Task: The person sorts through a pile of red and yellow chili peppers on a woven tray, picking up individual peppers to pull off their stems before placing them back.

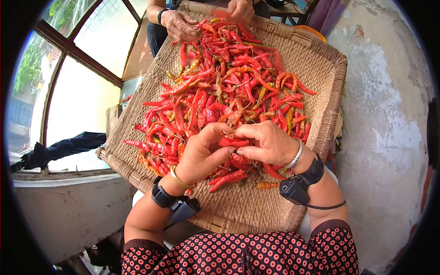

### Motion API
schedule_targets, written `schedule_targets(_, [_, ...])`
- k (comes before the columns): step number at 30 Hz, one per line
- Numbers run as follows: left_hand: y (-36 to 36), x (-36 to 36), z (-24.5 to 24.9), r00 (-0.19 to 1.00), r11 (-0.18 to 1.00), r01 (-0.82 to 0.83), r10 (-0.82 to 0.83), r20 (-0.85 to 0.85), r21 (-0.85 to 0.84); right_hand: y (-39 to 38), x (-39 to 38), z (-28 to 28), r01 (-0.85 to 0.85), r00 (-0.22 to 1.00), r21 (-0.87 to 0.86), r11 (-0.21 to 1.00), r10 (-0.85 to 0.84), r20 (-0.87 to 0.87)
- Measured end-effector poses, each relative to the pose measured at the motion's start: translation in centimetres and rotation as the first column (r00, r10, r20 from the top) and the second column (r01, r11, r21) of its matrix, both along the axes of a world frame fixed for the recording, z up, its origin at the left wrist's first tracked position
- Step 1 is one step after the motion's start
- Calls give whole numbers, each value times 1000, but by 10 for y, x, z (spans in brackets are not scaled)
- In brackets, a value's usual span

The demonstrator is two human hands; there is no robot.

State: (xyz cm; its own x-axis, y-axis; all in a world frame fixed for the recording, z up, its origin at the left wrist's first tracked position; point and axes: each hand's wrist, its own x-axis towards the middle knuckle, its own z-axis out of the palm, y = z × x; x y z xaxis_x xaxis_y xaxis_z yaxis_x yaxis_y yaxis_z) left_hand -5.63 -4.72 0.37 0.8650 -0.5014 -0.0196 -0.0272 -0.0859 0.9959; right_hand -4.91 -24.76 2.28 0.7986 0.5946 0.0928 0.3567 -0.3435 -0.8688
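Between my two hands is a red chili pepper (233, 142), held over the near part of the heap. My left hand (208, 149) is closed with its thumb and fingers at the pepper's left side. On the other side, my right hand (266, 143) pinches the pepper between thumb and forefinger near its stem end. Beneath them a big pile of chili peppers (197, 103), mostly red with some orange and yellowish ones, lies in a wide woven basket tray (247, 201). A loose red pepper rests just below my hands.
Across the tray, another person's two hands (181, 25) work at the far peppers. Framed windows (68, 48) with a dark cloth (68, 147) on the sill are at the left. A peeling wall (380, 114) rises close by on the right.
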Motion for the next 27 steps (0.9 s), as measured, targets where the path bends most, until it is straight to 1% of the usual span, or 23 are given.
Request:
schedule_targets(1, [-2, -1, -1, 999, 997, -37, 34, -35, -69, -1, 0, 1, 2, 998, -84, 996, -7, -55])
schedule_targets(2, [-1, 0, 2, 998, 999, 1, -4, 63, 42, -2, 0, -2, 2, 998, -84, 996, -7, -55])
schedule_targets(3, [-1, 2, 4, 998, 999, 1, -4, 63, 42, -4, 1, -7, -22, 999, -105, 994, 18, -39])
schedule_targets(4, [-2, 4, 5, 951, 990, 31, -72, 301, 141, -5, 1, -10, -46, 999, -126, 991, 43, -24])
schedule_targets(5, [-3, 6, 6, 844, 969, 35, -159, 512, 244, -5, 1, -10, -47, 999, -126, 991, 44, -25])
schedule_targets(6, [-2, 8, -1, 810, 969, 35, -172, 561, 246, -5, 1, -10, -77, 997, -166, 983, 74, -25])
schedule_targets(7, [1, 8, -2, 811, 968, 36, -172, 559, 247, -5, 1, -10, -107, 994, -206, 973, 104, -27])
schedule_targets(8, [6, 7, 0, 920, 975, 72, -146, 363, 209, -5, 1, -9, -107, 994, -205, 973, 104, -29])
schedule_targets(9, [11, 8, 3, 982, 982, 99, -123, 146, 163, -6, 0, -5, -50, 996, -195, 980, 34, -86])
schedule_targets(10, [14, 11, 10, 998, 987, 53, -56, 17, 149, -7, 0, -3, 9, 989, -189, 982, -37, -143])
schedule_targets(11, [18, 14, 11, 998, 998, 0, 5, -69, 70, -8, 2, -4, 96, 973, -135, 986, -121, -194])
schedule_targets(13, [28, 26, 7, 986, 1000, -25, 24, -168, -3, -13, 5, -3, 189, 960, -139, 972, -213, -181])
schedule_targets(14, [32, 27, 13, 970, 999, -30, 37, -241, 31, -12, 6, -3, 190, 960, -139, 972, -214, -180])
schedule_targets(15, [32, 27, 15, 970, 999, -29, 35, -241, 31, -12, 5, -3, 176, 964, -83, 981, -188, -185])
schedule_targets(16, [32, 26, 16, 953, 1000, 7, -12, -301, -18, -11, 5, -4, 161, 968, -28, 987, -163, -191])
schedule_targets(17, [32, 25, 15, 931, 997, 39, -62, -359, -69, -8, 4, -4, 162, 968, -29, 986, -164, -191])
schedule_targets(18, [30, 23, 11, 915, 982, 85, -144, -377, -169, -4, 2, -5, 70, 988, -12, 997, -71, -134])
schedule_targets(19, [27, 21, 14, 888, 971, 126, -203, -413, -205, -2, 1, -6, -24, 997, 1, 1000, 24, -75])
schedule_targets(20, [26, 20, 13, 889, 968, 133, -212, -407, -215, -3, 1, -8, -85, 987, -62, 994, 76, -138])
schedule_targets(23, [27, 21, 5, 895, 959, 146, -232, -381, -241, -6, 4, -6, -154, 979, -70, 986, 142, -146])
schedule_targets(24, [28, 22, 3, 900, 954, 154, -243, -361, -258, -5, 3, -5, -153, 979, -70, 986, 142, -146])
schedule_targets(26, [21, 18, 6, 895, 948, 141, -245, -372, -284, -3, 2, -3, -33, 989, 42, 999, 38, -141])
schedule_targets(27, [18, 16, 8, 890, 942, 126, -246, -383, -311, -3, 2, -3, -32, 989, 41, 999, 37, -141])
